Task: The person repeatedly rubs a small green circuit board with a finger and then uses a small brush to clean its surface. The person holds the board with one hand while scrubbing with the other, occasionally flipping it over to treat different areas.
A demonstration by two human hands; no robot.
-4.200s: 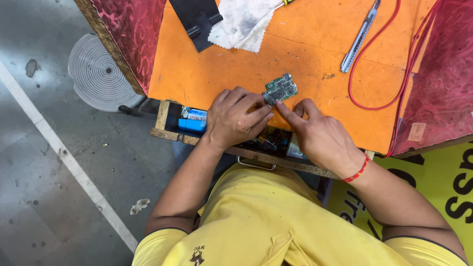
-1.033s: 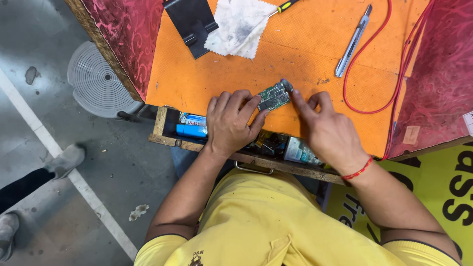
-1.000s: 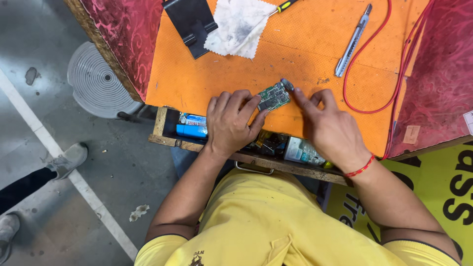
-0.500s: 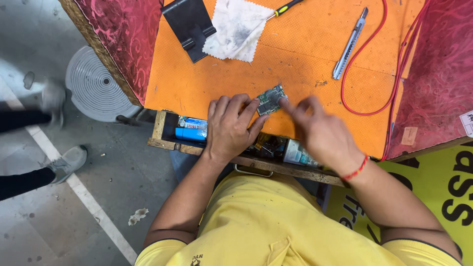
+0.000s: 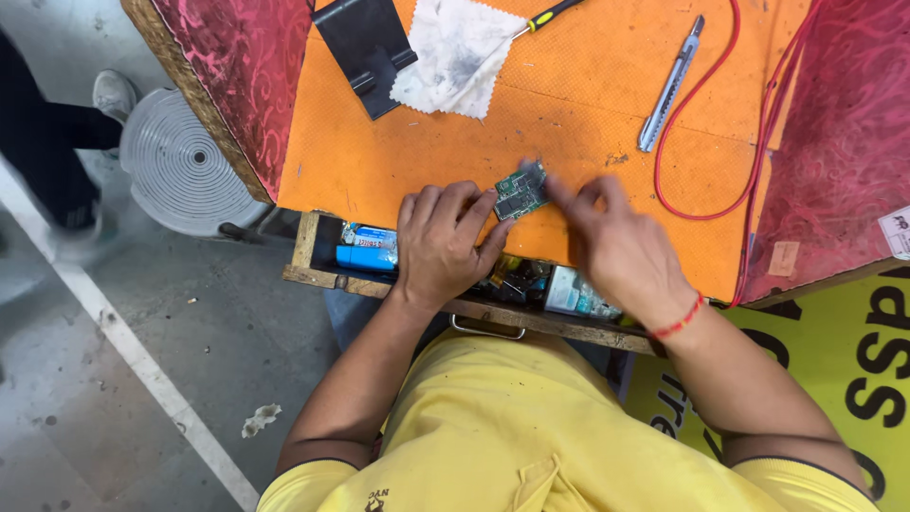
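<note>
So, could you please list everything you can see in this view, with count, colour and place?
circuit board: one, green, near edge of the mat, held between both hands
work mat: one, orange, covering the bench top
cloth: one, white and stained, far side of the mat
black stand: one, black, left of the cloth
screwdriver: one, yellow and black handle, top edge
utility knife: one, grey, right part of the mat
wire: one, red, looping on the right
open drawer: one, wooden, below the mat, holding a blue cylinder and small parts
round fan: one, white, on the floor
left hand: steadying the board
right hand: blurred, fingertips at the board
</note>
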